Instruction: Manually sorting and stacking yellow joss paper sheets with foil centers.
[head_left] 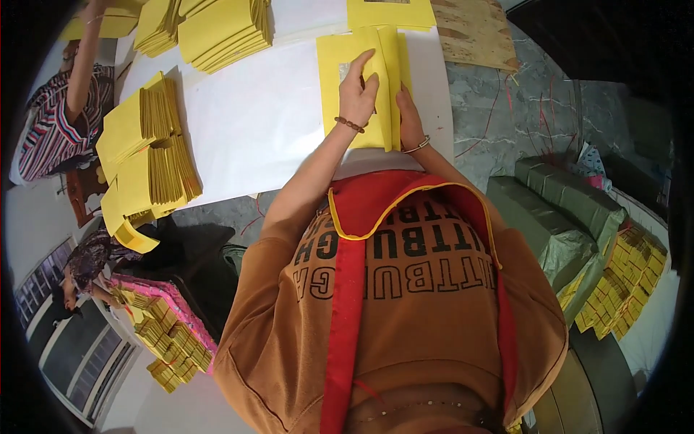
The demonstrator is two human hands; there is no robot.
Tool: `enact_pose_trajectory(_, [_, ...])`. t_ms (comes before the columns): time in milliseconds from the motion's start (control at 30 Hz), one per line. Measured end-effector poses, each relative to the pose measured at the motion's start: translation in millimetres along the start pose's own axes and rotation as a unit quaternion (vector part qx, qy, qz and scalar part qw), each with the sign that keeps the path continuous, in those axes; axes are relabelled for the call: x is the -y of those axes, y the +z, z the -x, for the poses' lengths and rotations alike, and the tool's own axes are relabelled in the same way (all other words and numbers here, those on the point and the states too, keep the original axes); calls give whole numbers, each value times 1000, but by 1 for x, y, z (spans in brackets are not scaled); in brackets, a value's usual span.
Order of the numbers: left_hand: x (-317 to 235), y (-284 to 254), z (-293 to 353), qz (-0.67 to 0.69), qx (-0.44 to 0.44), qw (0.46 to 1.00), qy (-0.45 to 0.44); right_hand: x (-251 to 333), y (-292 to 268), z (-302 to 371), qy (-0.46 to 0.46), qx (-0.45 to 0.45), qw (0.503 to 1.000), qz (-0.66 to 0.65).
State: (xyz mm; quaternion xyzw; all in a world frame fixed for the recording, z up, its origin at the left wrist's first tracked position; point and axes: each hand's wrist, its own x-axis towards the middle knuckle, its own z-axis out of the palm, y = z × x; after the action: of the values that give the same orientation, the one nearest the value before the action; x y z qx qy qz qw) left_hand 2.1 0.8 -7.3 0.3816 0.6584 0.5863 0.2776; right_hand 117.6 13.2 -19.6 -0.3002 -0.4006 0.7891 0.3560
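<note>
A yellow folded paper sheet [382,134] with a window cutout lies near the right end of the white table, its right-hand part raised in upright folds. My left hand [358,92] rests on top of it, beside the window, with index finger and thumb apart. Along the right edge of the folds, my right hand [410,121] grips the paper from the side; some of its fingers are hidden. Another flat yellow sheet [329,87] shows underneath, to the left.
On the white table [246,123], stacks of folded yellow paper [148,145] stand at the left, and more stacks [224,32] lie at the far side. A board [473,32] adjoins the far right. Bundled yellow pieces [625,282] sit at the right. Two other people are at the left.
</note>
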Motion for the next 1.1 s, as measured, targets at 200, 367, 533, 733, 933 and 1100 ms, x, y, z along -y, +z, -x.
enact_pose_trajectory(200, [-11,3,0,78,55,992,-86,3,-3,-1,-47,11,989,137])
enact_pose_trajectory(367, [-11,4,-1,-21,53,998,-16,-1,-2,1,-27,-14,994,101])
enact_pose_trajectory(533, [-7,1,-1,-12,62,998,-23,-5,-4,-1,-36,-10,991,128])
enact_pose_trajectory(733, [-15,-1,1,10,62,997,-49,-7,-7,-3,-47,-6,991,129])
enact_pose_trajectory(933, [-6,-1,3,26,36,996,-78,1,0,-1,-5,-9,999,32])
enact_pose_trajectory(1100, [-10,-4,3,54,44,987,-144,6,-2,-2,-12,-20,996,89])
